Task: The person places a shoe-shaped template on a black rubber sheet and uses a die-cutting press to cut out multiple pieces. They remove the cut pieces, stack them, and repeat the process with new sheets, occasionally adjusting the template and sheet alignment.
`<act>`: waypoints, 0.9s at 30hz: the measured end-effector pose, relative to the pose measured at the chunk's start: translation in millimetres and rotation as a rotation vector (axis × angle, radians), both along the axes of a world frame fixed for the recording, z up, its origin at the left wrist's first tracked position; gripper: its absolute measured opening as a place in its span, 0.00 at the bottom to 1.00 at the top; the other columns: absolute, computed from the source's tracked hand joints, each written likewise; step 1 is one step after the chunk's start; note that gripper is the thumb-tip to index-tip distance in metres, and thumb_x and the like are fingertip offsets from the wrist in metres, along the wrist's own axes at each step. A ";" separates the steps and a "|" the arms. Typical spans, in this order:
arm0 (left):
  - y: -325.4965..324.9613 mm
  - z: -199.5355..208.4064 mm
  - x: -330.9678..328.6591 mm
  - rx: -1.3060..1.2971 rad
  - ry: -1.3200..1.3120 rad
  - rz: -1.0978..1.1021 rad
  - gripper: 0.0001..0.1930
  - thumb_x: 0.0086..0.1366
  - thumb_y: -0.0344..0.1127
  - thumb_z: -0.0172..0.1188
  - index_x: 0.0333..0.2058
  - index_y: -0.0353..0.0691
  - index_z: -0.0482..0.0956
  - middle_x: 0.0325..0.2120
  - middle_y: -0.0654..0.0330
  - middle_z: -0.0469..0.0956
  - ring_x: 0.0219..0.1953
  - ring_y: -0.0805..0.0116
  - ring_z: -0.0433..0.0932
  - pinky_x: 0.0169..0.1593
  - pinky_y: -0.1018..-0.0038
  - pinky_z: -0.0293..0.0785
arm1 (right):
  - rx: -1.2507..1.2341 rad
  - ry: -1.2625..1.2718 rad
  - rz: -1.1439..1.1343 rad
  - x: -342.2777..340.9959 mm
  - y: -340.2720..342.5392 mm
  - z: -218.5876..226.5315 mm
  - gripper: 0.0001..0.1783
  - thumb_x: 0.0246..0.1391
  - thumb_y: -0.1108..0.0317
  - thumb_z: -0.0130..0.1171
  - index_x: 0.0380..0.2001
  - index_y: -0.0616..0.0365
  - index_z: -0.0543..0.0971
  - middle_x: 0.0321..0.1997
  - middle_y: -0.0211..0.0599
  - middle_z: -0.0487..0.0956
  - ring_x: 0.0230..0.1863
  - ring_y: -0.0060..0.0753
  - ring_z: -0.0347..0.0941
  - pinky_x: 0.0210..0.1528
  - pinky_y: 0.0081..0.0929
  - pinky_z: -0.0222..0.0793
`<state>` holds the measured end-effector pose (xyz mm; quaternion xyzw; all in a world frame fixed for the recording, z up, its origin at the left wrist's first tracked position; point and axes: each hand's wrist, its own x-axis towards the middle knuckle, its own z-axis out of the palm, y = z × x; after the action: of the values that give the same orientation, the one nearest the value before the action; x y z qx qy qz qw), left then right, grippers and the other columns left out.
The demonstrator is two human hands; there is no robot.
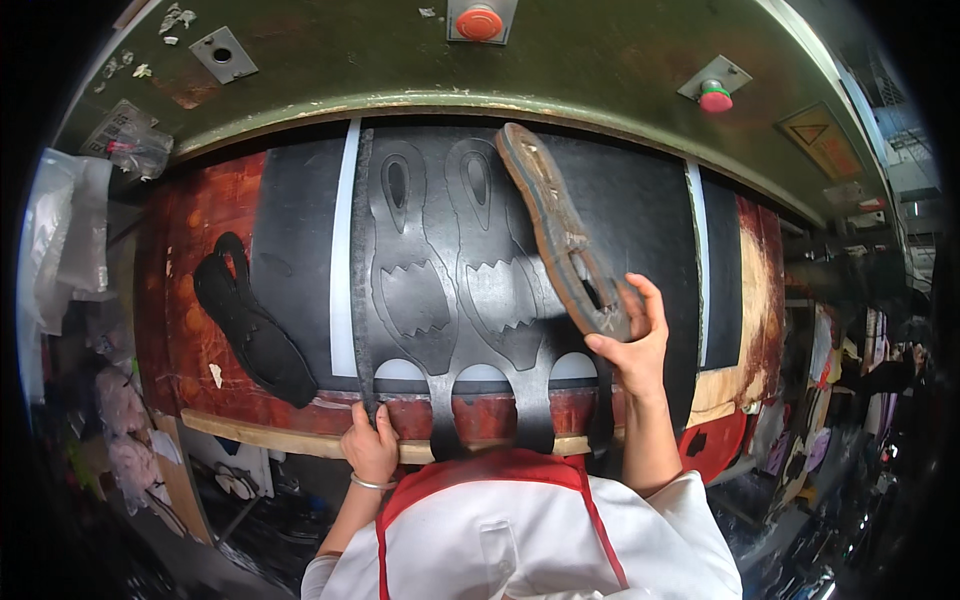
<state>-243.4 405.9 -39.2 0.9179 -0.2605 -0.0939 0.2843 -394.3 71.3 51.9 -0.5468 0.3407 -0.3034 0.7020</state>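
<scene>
In my right hand [638, 340] is a worn sole-shaped cutting die [548, 215], gripped at its near end and tilted over the sheet. Beneath it lies a black rubber sheet [640, 260] with two sole outlines cut side by side. Rounded gaps run along the sheet's near edge, with strips hanging toward me. My left hand [370, 445] closes on the near left edge of this sheet. To the left, black cut sole pieces [255, 325] rest in a pile on the red-brown board.
A green machine beam [350, 60] spans the far side, carrying a red push button [478, 22] and a red-and-green button [715, 97]. The worn red-brown board [200, 200] ends in a wooden front edge [270, 435]. Plastic bags [75, 230] hang at left.
</scene>
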 end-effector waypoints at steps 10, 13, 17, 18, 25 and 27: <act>-29.5 10.2 15.7 0.067 -0.132 -0.008 0.13 0.67 0.40 0.53 0.40 0.35 0.70 0.11 0.54 0.73 0.17 0.47 0.74 0.23 0.56 0.67 | -0.924 0.496 0.017 -3.4 -34.5 -54.2 0.51 0.25 0.72 0.77 0.59 0.58 0.64 0.63 0.54 0.62 0.66 0.52 0.58 0.67 0.39 0.55; -47.0 10.1 29.2 0.069 -0.138 0.006 0.14 0.67 0.41 0.53 0.41 0.34 0.70 0.12 0.51 0.73 0.18 0.44 0.74 0.23 0.54 0.66 | -1.003 0.532 0.057 8.9 -53.0 -54.4 0.55 0.26 0.69 0.76 0.63 0.60 0.60 0.63 0.55 0.63 0.66 0.53 0.59 0.67 0.39 0.56; -77.4 2.7 61.0 0.130 -0.118 0.062 0.17 0.67 0.44 0.52 0.42 0.33 0.72 0.13 0.46 0.73 0.19 0.41 0.74 0.24 0.52 0.66 | -0.943 0.510 0.060 37.0 -88.8 -49.9 0.58 0.30 0.61 0.76 0.64 0.64 0.56 0.62 0.57 0.62 0.63 0.58 0.58 0.65 0.44 0.56; -85.3 0.7 69.8 0.135 -0.076 0.083 0.18 0.67 0.45 0.52 0.42 0.33 0.72 0.14 0.44 0.73 0.19 0.40 0.74 0.25 0.51 0.66 | -0.903 0.454 -0.023 46.2 -101.6 -46.1 0.54 0.36 0.62 0.73 0.64 0.65 0.56 0.63 0.58 0.61 0.63 0.58 0.59 0.64 0.44 0.57; -155.7 -2.6 128.5 0.106 -0.130 0.113 0.20 0.68 0.48 0.51 0.42 0.32 0.74 0.15 0.42 0.74 0.20 0.38 0.74 0.26 0.50 0.67 | -1.285 0.710 -0.656 89.8 -254.3 25.9 0.46 0.63 0.44 0.41 0.67 0.72 0.42 0.69 0.73 0.41 0.70 0.71 0.37 0.71 0.54 0.34; -180.5 0.5 146.6 0.091 -0.145 0.135 0.21 0.68 0.48 0.51 0.42 0.31 0.74 0.15 0.42 0.74 0.21 0.39 0.75 0.27 0.51 0.67 | -1.228 0.643 -0.682 113.3 -266.2 21.1 0.52 0.61 0.38 0.42 0.67 0.72 0.39 0.70 0.74 0.35 0.71 0.72 0.31 0.71 0.55 0.29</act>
<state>-96.8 225.4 -38.7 0.9496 -0.2135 -0.0198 0.2286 -280.9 -194.9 73.0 -0.7643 0.4481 -0.4637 0.0071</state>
